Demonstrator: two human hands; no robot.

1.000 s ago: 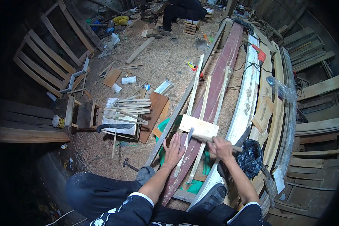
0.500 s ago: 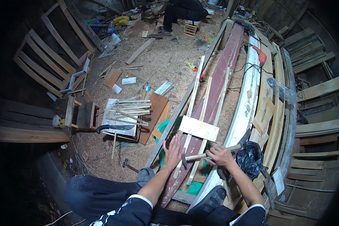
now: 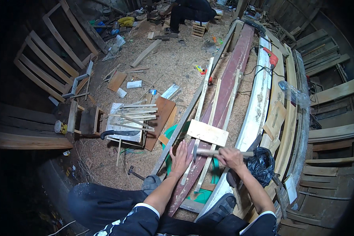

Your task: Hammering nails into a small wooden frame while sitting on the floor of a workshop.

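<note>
My right hand [image 3: 231, 158] is closed around the wooden handle of a hammer [image 3: 210, 152], whose dark head is over a thin wooden strip [image 3: 200, 104]. My left hand [image 3: 181, 160] lies flat beside that strip, fingers stretched out and nothing in its grip. A second narrow strip [image 3: 211, 155] runs alongside on the right. Both pass under a short pale board [image 3: 207, 133] lying crosswise just beyond my hands. Beneath them stretches a long maroon plank [image 3: 226, 94]. Whether the hammer touches the wood, I cannot tell.
A black plastic bag [image 3: 261, 165] sits right of my right hand. Beyond it a red power tool [image 3: 270, 57] rests on a white beam [image 3: 255, 102]. To the left, a machete [image 3: 122, 133] and several sticks [image 3: 135, 114] lie on a low stand. Another person [image 3: 192, 11] sits at the back.
The hammer has shifted slightly away from me and its head sits higher over the strip, blurred by motion. My right hand moved a little with it; my left hand stays put.
</note>
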